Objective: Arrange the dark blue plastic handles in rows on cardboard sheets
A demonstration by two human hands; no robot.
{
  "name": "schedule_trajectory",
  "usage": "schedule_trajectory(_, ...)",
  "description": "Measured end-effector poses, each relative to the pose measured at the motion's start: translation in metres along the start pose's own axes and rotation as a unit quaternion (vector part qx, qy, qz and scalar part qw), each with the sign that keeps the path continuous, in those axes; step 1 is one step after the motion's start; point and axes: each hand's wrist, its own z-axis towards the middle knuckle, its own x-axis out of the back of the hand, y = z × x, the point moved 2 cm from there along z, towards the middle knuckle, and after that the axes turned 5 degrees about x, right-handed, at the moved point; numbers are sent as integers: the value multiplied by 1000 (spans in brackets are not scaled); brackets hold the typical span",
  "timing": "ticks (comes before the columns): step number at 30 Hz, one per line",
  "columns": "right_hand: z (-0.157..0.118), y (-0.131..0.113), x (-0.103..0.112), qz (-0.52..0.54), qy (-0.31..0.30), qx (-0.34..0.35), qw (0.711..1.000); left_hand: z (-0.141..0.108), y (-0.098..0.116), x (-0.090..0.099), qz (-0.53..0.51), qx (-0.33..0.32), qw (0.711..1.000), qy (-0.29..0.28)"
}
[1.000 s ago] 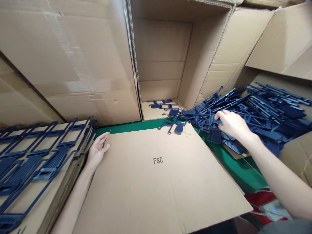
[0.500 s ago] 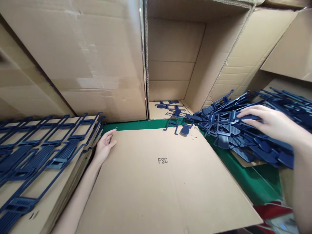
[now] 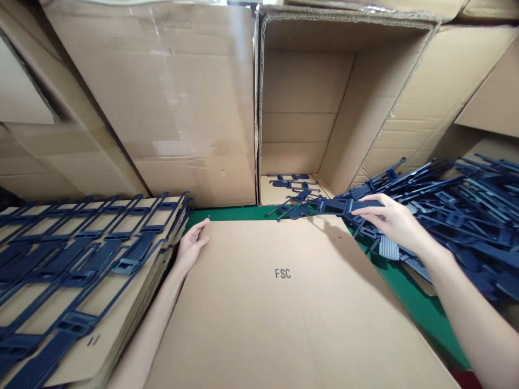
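Note:
A wide brown cardboard sheet [image 3: 300,324] printed "FSC" lies in front of me. At its far left corner is my left hand [image 3: 191,249], its fingers curled along the edge and the thumb over the top. My right hand [image 3: 391,219] pinches a dark blue plastic part [image 3: 343,206] by its ribbed, paddle-like end, just above the sheet's far right corner. Beneath and behind that hand spreads a tangled heap of similar blue parts [image 3: 478,216]. A few more loose parts [image 3: 298,197] lie beyond the sheet's far edge, partly overlapped by the held one.
On the left, blue parts [image 3: 133,251] lie in rows on stacked cardboard [image 3: 81,356]. An open carton [image 3: 300,86] faces me at the back, beside a large closed carton [image 3: 194,108]. Green table surface [image 3: 227,213] shows around the sheet.
My right hand has moved left from the heap, bringing a blue plastic part over the sheet's far right corner. My left hand stays at the sheet's corner. The view has shifted slightly.

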Motion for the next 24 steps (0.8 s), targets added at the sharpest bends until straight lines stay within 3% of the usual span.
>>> schedule_trajectory(4, 29, -14, -20, -2, 52, -24, 998, 1, -3, 1, -2, -9, 1000, 1)
schedule_trajectory(7, 42, -13, -21, 11, 30, -18, 999, 1, -3, 1, -12, -6, 1000, 2)
schedule_trajectory(12, 40, -1, 4, 11, -41, 33, 999, 0, -2, 1, -10, -4, 1000, -2)
schedule_trajectory(17, 31, 2, 21, 1, -85, -42, 995, 0, -2, 1, 2, -2, 1000, -7)
schedule_trajectory(20, 33, -3, 9, 23, -95, -52, 994, 0, -2, 1, 3, -2, 1000, -5)
schedule_trajectory(24, 40, -8, -16, 19, -60, -41, 997, 0, -2, 1, 5, -4, 1000, -5)
